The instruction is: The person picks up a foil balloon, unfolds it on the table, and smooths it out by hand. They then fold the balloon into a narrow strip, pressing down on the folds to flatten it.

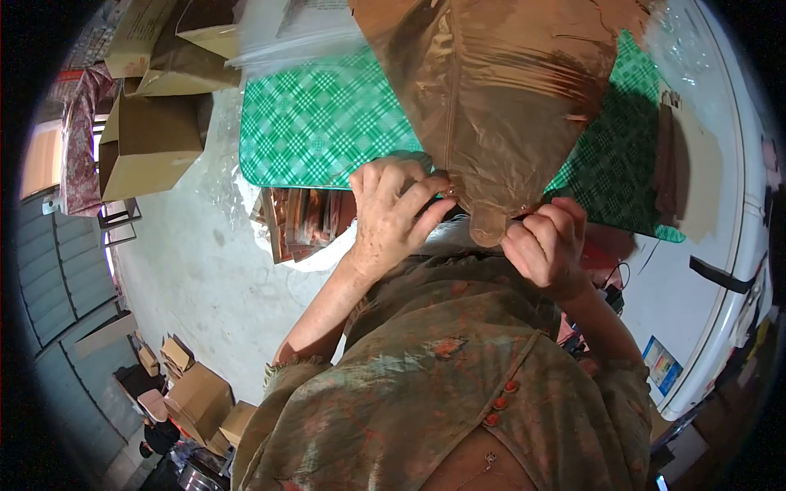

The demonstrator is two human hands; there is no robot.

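A flat, shiny rose-gold foil balloon (499,90) lies spread over a green checked cloth (319,123) on the table. Its narrow neck points toward me at the cloth's near edge. My left hand (393,214) pinches the balloon's lower edge just left of the neck. On the other side my right hand (544,244) grips the edge next to the neck. Both hands press the foil against the table edge.
Clear plastic sheets (286,33) lie at the cloth's far left. A bag of copper-coloured packets (299,222) sits below the table edge. Cardboard boxes (151,143) stand on the concrete floor to the left, with more boxes (196,401) lower left. A white appliance (712,278) is on the right.
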